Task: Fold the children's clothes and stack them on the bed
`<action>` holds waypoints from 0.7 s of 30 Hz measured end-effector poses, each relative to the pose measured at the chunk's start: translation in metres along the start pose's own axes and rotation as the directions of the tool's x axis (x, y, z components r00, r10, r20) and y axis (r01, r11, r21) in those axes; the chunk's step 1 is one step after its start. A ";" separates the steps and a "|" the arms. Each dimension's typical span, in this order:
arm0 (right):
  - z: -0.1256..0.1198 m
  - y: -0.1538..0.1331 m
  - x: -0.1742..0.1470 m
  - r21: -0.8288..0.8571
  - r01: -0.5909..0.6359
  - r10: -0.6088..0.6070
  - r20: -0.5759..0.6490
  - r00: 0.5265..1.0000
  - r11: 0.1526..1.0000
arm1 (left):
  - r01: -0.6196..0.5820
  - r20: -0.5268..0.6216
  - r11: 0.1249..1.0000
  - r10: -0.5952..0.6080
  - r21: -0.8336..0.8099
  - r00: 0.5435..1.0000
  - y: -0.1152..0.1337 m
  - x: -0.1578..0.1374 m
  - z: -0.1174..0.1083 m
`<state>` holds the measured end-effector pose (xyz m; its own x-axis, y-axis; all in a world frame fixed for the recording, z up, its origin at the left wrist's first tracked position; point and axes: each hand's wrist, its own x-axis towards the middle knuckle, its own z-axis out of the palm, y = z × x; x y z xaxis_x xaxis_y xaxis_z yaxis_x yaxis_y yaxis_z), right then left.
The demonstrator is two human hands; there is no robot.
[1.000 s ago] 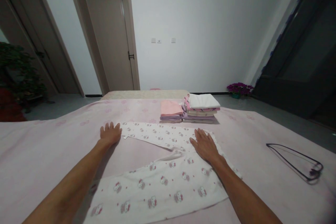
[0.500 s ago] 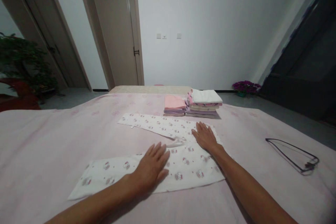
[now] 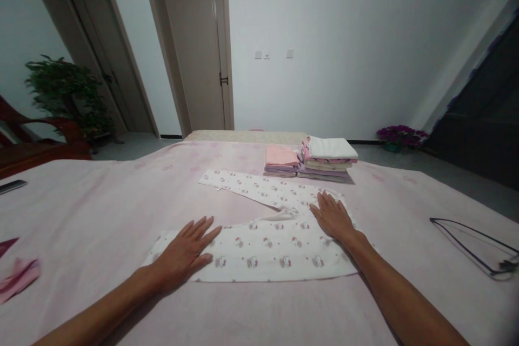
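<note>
White children's pants (image 3: pixel 267 251) with a printed cartoon pattern lie spread on the pink bedsheet (image 3: pixel 259 313), both legs pointing left. My left hand (image 3: pixel 184 253) rests flat on the near leg, fingers extended, covering part of the cloth toward the hem. On the waist end, my right hand (image 3: pixel 333 216) presses flat with its fingers stretched out. Neither hand grips the fabric. Just beyond the pants sit a low pile of folded clothes (image 3: pixel 281 157) with a peach piece on top and a taller folded pile (image 3: pixel 330 148) topped by white cloth.
A black clothes hanger (image 3: pixel 466 246) lies to the right. At the left edge are a pink cloth piece (image 3: pixel 20 278) and a dark flat device (image 3: pixel 13 186). Beyond the bed stand a wooden chair (image 3: pixel 60 130), a green plant (image 3: pixel 68 92) and purple flowers (image 3: pixel 399 134).
My left hand has slid left along the near leg toward its hem. My right hand stays at the waist end. The view has turned somewhat left, bringing the pink cloth into sight.
</note>
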<state>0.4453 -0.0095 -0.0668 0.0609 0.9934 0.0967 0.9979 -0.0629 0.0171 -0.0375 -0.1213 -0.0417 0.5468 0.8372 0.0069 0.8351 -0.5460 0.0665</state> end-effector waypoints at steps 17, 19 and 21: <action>-0.053 0.003 -0.046 0.091 0.123 -0.115 -0.087 0.990 0.988 | 0.156 -0.231 0.975 -0.118 0.156 0.966 -0.029 -0.007 0.022; -0.061 0.000 -0.057 0.146 0.144 -0.129 -0.110 0.986 0.979 | 0.051 -0.239 0.994 -0.026 0.100 0.971 -0.012 0.008 0.021; -0.069 0.002 -0.067 0.216 0.149 -0.119 -0.144 0.982 0.965 | -0.050 -0.260 0.998 0.056 0.031 0.964 0.008 0.023 0.019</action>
<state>0.4413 -0.0828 -0.0046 -0.0625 0.9696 0.2367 0.9770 0.1079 -0.1841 -0.0167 -0.1070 -0.0599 0.5588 0.7842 0.2698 0.8081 -0.5880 0.0355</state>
